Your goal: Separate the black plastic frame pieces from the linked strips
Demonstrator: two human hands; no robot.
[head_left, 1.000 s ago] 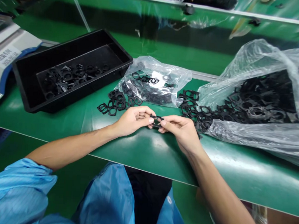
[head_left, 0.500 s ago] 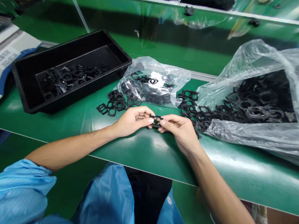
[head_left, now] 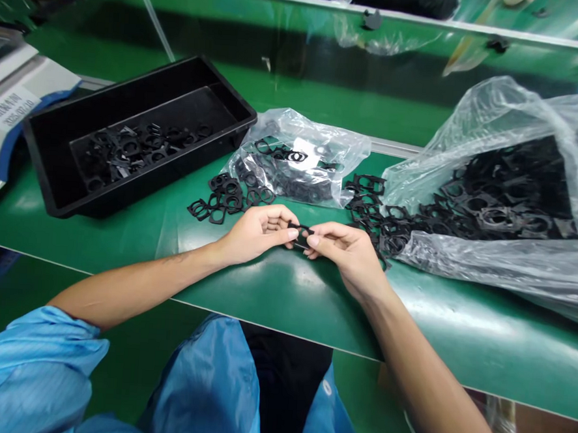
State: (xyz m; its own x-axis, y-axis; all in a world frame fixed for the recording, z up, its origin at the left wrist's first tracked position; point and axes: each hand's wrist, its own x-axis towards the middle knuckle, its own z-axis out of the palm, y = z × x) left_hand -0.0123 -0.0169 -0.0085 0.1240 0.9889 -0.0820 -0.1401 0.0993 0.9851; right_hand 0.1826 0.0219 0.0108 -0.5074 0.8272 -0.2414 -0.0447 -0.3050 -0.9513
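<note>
My left hand [head_left: 256,231] and my right hand [head_left: 348,251] meet above the green table, and both pinch one small black plastic frame part [head_left: 302,230] between thumb and fingers. Just behind my left hand lies a loose heap of the same black frame parts [head_left: 224,196]. More of these black parts [head_left: 380,215] spill from a big clear bag [head_left: 506,190] beside my right hand.
A black tray [head_left: 57,156] holding several black parts stands at the back left. A small clear bag [head_left: 302,155] of parts lies in the middle. A white and blue device [head_left: 6,104] sits at the far left. The table's front edge [head_left: 272,330] runs below my wrists.
My hands have barely shifted; the fingers have closed slightly nearer together on the black part.
</note>
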